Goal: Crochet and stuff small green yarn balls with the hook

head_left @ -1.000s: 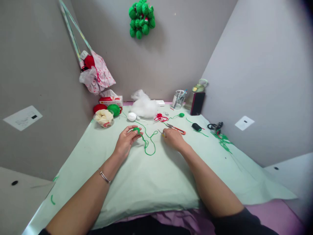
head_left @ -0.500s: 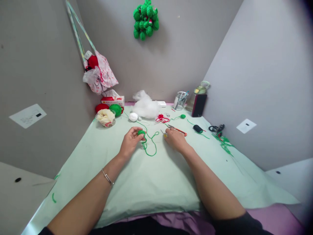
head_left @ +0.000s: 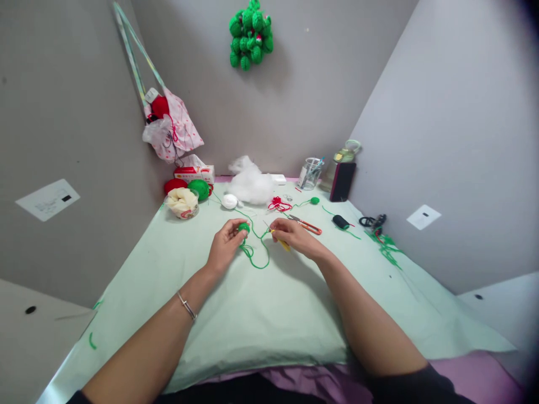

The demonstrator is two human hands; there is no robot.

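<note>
Between the thumb and fingers of my left hand [head_left: 225,242] is a small green crocheted piece [head_left: 243,227]. Green yarn [head_left: 268,259] trails from it in loops across the cloth. My right hand [head_left: 297,235] is closed on a crochet hook [head_left: 284,244] with a yellow handle; its thin metal tip points up and left toward the green piece, apart from it. Just behind my right hand lies a pair of orange-handled thread snips [head_left: 309,225]. A strand of green yarn passes close to the fingertips of my right hand; whether they touch it I cannot tell.
White stuffing [head_left: 252,185] and a white yarn ball [head_left: 229,201] lie behind my hands, with tangled red yarn [head_left: 280,204] beside them. A glass jar [head_left: 310,174], a phone [head_left: 343,182] and a black spool [head_left: 341,221] are at the right. A container [head_left: 182,203] stands left.
My right hand has lifted the yellow-handled crochet hook off the cloth and moved slightly left with it. My left hand has turned the green piece a little, and its rounded side shows more.
</note>
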